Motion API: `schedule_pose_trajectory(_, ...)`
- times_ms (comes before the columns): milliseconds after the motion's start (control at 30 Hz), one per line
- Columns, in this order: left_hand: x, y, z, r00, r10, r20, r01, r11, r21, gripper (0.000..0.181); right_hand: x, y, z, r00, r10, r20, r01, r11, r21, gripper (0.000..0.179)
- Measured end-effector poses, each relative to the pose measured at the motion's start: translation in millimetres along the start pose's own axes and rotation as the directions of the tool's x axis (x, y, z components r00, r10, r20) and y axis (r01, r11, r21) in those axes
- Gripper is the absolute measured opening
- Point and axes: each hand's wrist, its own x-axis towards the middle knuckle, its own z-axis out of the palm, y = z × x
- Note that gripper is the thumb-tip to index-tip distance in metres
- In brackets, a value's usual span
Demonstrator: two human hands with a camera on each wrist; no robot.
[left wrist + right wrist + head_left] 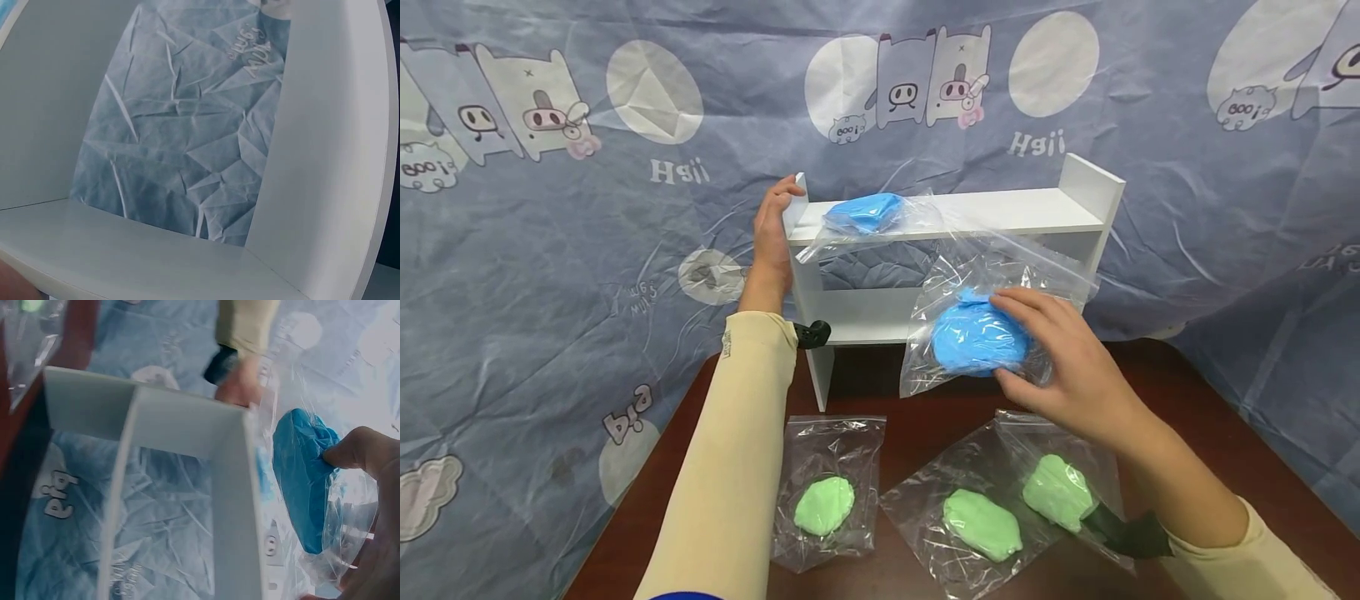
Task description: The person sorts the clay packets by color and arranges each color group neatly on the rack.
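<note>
My right hand (1075,367) pinches a clear zip bag with a flattened lump of blue clay (977,337) inside, held up in front of the white shelf (1022,212). In the right wrist view, the thumb presses into the side of the blue clay (303,481). At the shelf's left end, my left hand (772,233) grips the upright side panel, fingers bent over its top edge. Another bagged blue lump (865,213) lies on the top board, close to that hand, its bag hanging over the front edge.
Three bags of light green clay lie on the dark brown table (647,533): one green lump (824,506) at left, a second (982,524) and a third (1058,492) at right, their bags overlapping. A patterned grey-blue cloth (535,333) hangs behind the shelf and around the sides.
</note>
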Motion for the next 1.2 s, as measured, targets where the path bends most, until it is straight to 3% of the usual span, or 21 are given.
schedule_pose_trajectory(367,1.8,0.8,-1.5,1.0,-0.009,0.003,0.009,1.0,-0.012,0.022,34.7,21.8,-21.6,0.994,0.106,-0.024,-0.103,0.989,0.108,0.071)
schedule_pose_trajectory(633,-0.7,1.5,-2.1,1.0,-0.022,0.006,0.022,1.0,0.018,0.022,62.0,40.9,-26.5,0.97,0.233,-0.067,-0.225,0.967,0.116,0.065)
schedule_pose_trajectory(833,-2.2,1.2,-2.1,1.0,-0.029,0.003,0.029,0.998,0.048,0.023,83.1,51.4,-26.3,0.953,0.295,-0.075,-0.281,0.946,0.159,0.063)
schedule_pose_trajectory(1067,-1.0,1.4,-1.0,1.0,-0.016,0.002,0.016,0.997,0.074,0.022,107.4,62.1,-23.0,0.928,0.371,-0.036,-0.364,0.923,0.127,0.06)
schedule_pose_trajectory(1200,-0.2,0.6,0.3,1.0,-0.013,-0.017,0.015,0.998,0.067,0.022,116.4,71.7,-16.6,0.931,0.363,-0.025,-0.359,0.927,0.105,0.059)
